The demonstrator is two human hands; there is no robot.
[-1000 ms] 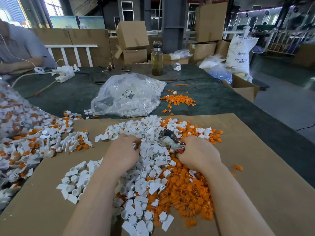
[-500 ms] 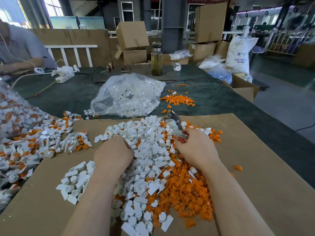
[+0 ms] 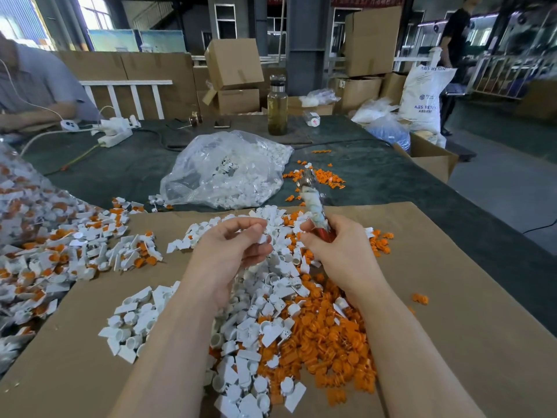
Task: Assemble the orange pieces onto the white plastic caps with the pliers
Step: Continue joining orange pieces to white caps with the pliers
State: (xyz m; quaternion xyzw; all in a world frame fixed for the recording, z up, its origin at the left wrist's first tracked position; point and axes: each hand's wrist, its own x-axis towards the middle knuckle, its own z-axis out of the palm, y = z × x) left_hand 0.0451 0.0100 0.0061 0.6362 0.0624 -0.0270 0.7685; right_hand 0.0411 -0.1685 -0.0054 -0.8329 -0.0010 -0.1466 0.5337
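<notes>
Both hands have lifted clear of the mixed pile since a second ago; left hand (image 3: 233, 247) now pinches a white cap (image 3: 262, 238) in curled fingers; right hand (image 3: 337, 251) grips the pliers (image 3: 313, 203), nose up; orange pieces (image 3: 328, 342) lie beneath on the counter (image 3: 452, 297); fitting looks imminent.

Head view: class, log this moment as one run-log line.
left hand: pinches white cap | right hand: grips pliers, nose up | piles: on cardboard sheet | step: no orange piece seated yet

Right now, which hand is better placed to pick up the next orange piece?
Left. The right hand grips the pliers; the left hand pinches only a small white cap, above the orange pieces.
</notes>
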